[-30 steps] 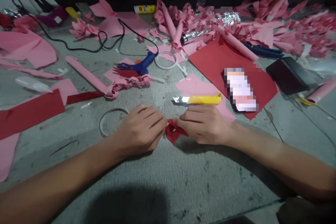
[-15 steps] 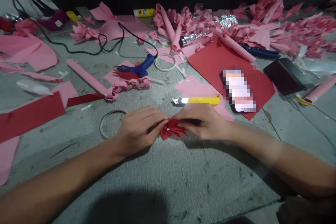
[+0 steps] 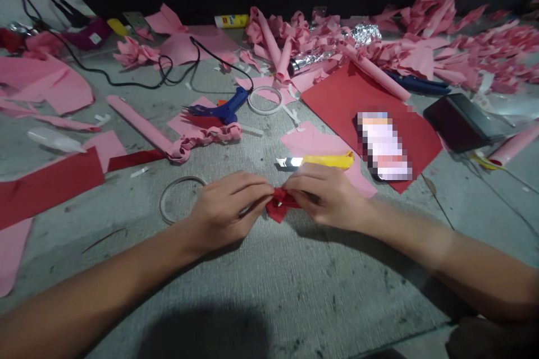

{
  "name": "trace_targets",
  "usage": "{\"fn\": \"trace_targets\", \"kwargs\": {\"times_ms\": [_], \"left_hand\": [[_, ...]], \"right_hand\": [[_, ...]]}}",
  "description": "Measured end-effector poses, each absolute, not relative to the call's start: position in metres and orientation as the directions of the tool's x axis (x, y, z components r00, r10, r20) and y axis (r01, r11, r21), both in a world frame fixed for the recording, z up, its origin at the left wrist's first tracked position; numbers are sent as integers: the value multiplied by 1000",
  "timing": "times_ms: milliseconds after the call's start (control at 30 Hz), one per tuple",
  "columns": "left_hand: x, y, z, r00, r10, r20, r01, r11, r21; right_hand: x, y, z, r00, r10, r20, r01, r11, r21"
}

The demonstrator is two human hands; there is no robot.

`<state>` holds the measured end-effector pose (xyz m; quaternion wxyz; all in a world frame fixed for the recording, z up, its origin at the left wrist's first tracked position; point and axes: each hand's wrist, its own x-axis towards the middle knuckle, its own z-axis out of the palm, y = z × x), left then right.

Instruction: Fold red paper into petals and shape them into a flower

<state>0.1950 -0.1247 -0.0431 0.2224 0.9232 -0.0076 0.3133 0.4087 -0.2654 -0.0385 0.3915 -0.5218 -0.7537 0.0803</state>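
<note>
Together, both hands [image 3: 234, 202] [image 3: 327, 193] pinch one folded red paper [image 3: 277, 213] — fingertips nearly meeting.

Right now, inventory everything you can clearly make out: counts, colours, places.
Folded paper: one, red, front centre.
Box cutter: one, yellow, behind the folded paper.
Grey ring: one, grey, left of centre.
Glue gun: one, blue, left of centre.
White ring: one, white, beside the glue gun.
Cords: uncounted, black, back left.
Red sheet: one, red, right of centre.
Phone: one, pixelated screen, on the red sheet.
Black case: one, black, right.
Blue tool: one, blue, back right.
Red strips: at least two, red, left.
Pink paper: many, pink, all around.
Foil: uncounted, silver, back.
Glue stick: one, yellow-white, back centre.
Purple object: one, purple, back left.
Left hand and right hand: one each, bare, pinching the folded paper.
</note>
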Motion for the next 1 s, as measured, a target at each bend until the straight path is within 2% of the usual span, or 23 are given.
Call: {"fn": "trace_targets", "kwargs": {"times_ms": [167, 367, 500, 567, 633, 733, 800, 900, 1000], "left_hand": [[192, -124, -45, 817, 82, 570, -199, -888, 414], [185, -119, -51, 809, -38, 587, -220, -945, 242], [186, -114, -52, 819, -139, 557, -250, -960, 128], [187, -113, -51, 834, -152, 530, -244, -964, 106], [189, -115, -48, 838, -116, 533, -225, -964, 144], [191, -120, -42, 825, 17, 565, -150, -957, 247], [191, -124, -38, 787, 109, 608, -66, -964, 258], [189, -127, -37, 713, 204, 671, 48, -969, 243], [187, -129, -40, 646, 327, 690, 123, -936, 329]], "right_hand": [[411, -264, -37, -225, 858, 462, 673, 480, -563], [409, -265, -40, -269, 822, 501, 776, 494, -392], [410, -265, -39, -238, 862, 447, 752, 455, -477], [411, -264, -38, -220, 882, 417, 729, 433, -530], [412, -264, -38, -197, 895, 399, 710, 411, -572], [412, -264, -38, -130, 902, 413, 654, 391, -648], [410, -265, -37, -38, 913, 407, 580, 352, -735], [405, -267, -34, 81, 943, 322, 451, 254, -856], [398, -268, -33, 129, 970, 208, 358, 151, -922]]}}
